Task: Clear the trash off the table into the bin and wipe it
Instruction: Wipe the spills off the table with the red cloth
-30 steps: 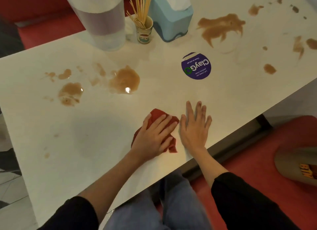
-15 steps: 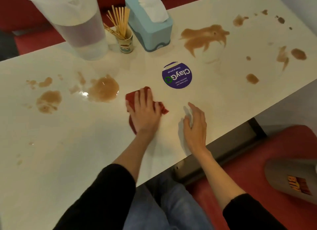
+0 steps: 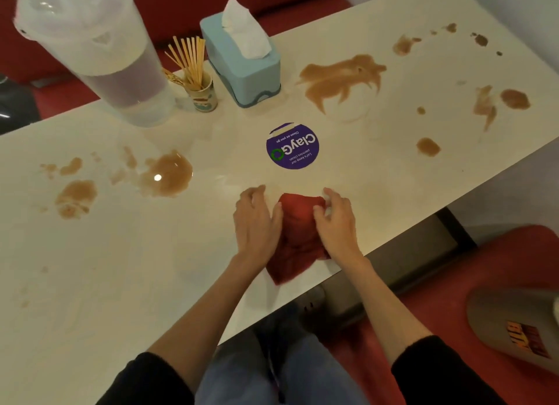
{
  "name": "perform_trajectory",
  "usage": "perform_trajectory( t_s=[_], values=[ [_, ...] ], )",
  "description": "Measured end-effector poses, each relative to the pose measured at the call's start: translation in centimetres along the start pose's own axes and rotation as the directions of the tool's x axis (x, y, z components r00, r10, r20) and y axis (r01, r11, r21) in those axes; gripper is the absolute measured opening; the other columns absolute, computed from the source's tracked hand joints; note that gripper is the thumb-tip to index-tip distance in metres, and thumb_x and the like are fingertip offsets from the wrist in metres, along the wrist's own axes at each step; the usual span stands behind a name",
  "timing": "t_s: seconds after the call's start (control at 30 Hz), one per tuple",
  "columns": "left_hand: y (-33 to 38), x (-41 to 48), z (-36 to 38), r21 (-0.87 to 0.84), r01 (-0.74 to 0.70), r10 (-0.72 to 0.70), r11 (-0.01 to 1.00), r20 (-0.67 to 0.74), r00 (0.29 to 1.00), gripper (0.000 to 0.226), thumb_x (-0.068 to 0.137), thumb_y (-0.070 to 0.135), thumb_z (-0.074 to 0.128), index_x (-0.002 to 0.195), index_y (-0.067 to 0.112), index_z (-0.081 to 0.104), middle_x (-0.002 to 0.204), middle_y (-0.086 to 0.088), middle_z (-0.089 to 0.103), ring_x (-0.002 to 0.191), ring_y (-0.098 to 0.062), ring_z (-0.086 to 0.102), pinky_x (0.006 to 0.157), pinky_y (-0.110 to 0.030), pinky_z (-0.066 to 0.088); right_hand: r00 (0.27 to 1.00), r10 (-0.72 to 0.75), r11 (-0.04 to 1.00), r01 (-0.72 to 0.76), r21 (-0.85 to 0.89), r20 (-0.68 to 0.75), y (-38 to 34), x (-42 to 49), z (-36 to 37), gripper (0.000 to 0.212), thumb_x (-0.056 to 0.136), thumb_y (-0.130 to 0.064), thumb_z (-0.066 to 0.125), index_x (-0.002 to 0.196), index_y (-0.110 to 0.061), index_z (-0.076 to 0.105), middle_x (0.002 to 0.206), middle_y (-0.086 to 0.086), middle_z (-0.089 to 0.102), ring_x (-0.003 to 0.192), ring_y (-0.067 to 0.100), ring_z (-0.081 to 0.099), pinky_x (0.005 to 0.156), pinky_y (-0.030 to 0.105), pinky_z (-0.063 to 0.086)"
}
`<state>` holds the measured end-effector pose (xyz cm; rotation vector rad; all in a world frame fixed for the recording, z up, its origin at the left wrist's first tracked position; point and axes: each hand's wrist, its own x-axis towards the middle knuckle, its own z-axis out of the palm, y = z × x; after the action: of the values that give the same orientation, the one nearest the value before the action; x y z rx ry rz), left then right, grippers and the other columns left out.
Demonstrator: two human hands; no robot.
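Right hand [image 3: 337, 226] joined left hand [image 3: 255, 223] gripping cloth [image 3: 298, 223] near ClayGo sticker [image 3: 292, 147].

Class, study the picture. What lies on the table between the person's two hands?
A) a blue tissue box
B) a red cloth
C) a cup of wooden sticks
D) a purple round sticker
B: the red cloth lies bunched on the table, with the left hand at its left edge and the right hand at its right edge.
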<state>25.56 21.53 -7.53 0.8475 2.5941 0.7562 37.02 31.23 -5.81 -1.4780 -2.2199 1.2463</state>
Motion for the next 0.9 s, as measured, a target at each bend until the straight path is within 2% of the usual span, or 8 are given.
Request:
perform_trajectory(
  t_s=[0.1, 0.2, 0.33, 0.47, 0.57, 0.67, 0.8, 0.9],
  values=[
    [0.1, 0.4, -1.0, -0.028, 0.076, -0.073, 0.997, 0.117, 0.99, 0.044, 0.094, 0.031, 0.055, 0.132, 0.009, 0.052, 0.134, -0.015, 0.044, 0.122, -0.033, 0.044, 0.102, -0.041, 0.035, 0.993, 0.068, 0.967, -0.043, -0.252, 0.094, -1.1, 0.6, 0.6, 0.046, 0.091, -0.035, 0.058, 0.13, -0.012, 0.05, 0.129, 0.012, 0.036, 0.118, 0.03, 0.042, 0.1, 0.037, 0.038],
    [0.3, 0.9, -1.3, -0.107, 0.102, -0.072, 0.989, 0.253, 0.965, 0.036, 0.095, 0.03, 0.056, 0.123, 0.008, 0.059, 0.132, -0.015, 0.039, 0.125, -0.03, 0.038, 0.105, -0.034, 0.031, 0.983, 0.131, 0.948, -0.087, -0.305, 0.127, -1.9, 1.2, 0.7, 0.03, 0.086, -0.033, 0.06, 0.11, -0.016, 0.056, 0.121, 0.01, 0.04, 0.113, 0.032, 0.041, 0.095, 0.039, 0.039],
    [1.0, 2.4, -2.8, -0.255, 0.196, -0.034, 0.947, 0.526, 0.85, 0.044, 0.09, 0.048, 0.061, 0.112, 0.01, 0.058, 0.119, -0.009, 0.055, 0.106, -0.022, 0.055, 0.09, -0.033, 0.046, 0.986, 0.111, 0.994, -0.112, 0.005, 0.127, -3.6, 1.2, -1.1, 0.013, 0.085, -0.021, 0.063, 0.088, -0.017, 0.051, 0.083, -0.005, 0.053, 0.083, 0.019, 0.05, 0.065, 0.026, 0.039],
    [1.8, 3.2, -4.8, -0.317, 0.238, 0.038, 0.918, 0.668, 0.743, 0.081, 0.077, 0.074, 0.057, 0.132, 0.017, 0.046, 0.128, -0.005, 0.055, 0.11, -0.02, 0.057, 0.092, -0.034, 0.049, 0.989, 0.143, 0.916, -0.145, 0.375, 0.033, -5.9, 0.9, -4.2, 0.018, 0.085, -0.015, 0.065, 0.08, -0.022, 0.049, 0.073, 0.006, 0.056, 0.061, 0.019, 0.049, 0.053, 0.029, 0.039],
    [3.9, 3.5, -6.1, -0.355, 0.353, 0.013, 0.865, 0.721, 0.693, 0.07, 0.085, 0.074, 0.042, 0.133, 0.024, 0.043, 0.126, 0.002, 0.052, 0.111, -0.02, 0.053, 0.092, -0.039, 0.047, 0.992, 0.123, 0.841, -0.091, 0.533, -0.025, -8.2, 1.0, -6.5, 0.021, 0.087, -0.006, 0.063, 0.081, -0.018, 0.047, 0.071, 0.009, 0.058, 0.058, 0.017, 0.052, 0.051, 0.026, 0.04],
    [7.2, 4.3, -6.8, -0.457, 0.528, 0.056, 0.716, 0.792, 0.608, 0.058, 0.088, 0.075, 0.027, 0.111, 0.033, 0.059, 0.112, 0.001, 0.065, 0.11, -0.025, 0.059, 0.097, -0.052, 0.047, 0.993, 0.101, 0.757, -0.036, 0.653, -0.062, -10.0, 1.4, -8.9, 0.021, 0.088, -0.002, 0.062, 0.081, -0.016, 0.047, 0.069, 0.007, 0.059, 0.055, 0.013, 0.055, 0.048, 0.022, 0.043],
    [11.5, 5.6, -6.4, -0.595, 0.62, 0.195, 0.511, 0.783, 0.591, 0.064, 0.085, 0.071, 0.043, 0.116, 0.018, 0.062, 0.105, -0.019, 0.07, 0.111, -0.043, 0.061, 0.096, -0.062, 0.046, 0.989, 0.15, 0.603, -0.077, 0.794, -0.017, -10.4, 2.6, -11.9, 0.017, 0.088, -0.005, 0.063, 0.084, -0.016, 0.051, 0.081, 0.01, 0.061, 0.066, 0.017, 0.06, 0.055, 0.029, 0.05],
    [15.5, 6.3, -4.7, -0.62, 0.581, 0.285, 0.527, 0.773, 0.567, 0.06, 0.09, 0.059, 0.051, 0.126, 0.012, 0.057, 0.115, -0.025, 0.066, 0.111, -0.044, 0.061, 0.097, -0.06, 0.046, 0.985, 0.171, 0.484, -0.077, 0.872, -0.007, -8.9, 4.3, -15.4, 0.016, 0.089, -0.003, 0.062, 0.087, -0.015, 0.052, 0.086, 0.011, 0.062, 0.071, 0.018, 0.062, 0.064, 0.033, 0.054]
  ],
)
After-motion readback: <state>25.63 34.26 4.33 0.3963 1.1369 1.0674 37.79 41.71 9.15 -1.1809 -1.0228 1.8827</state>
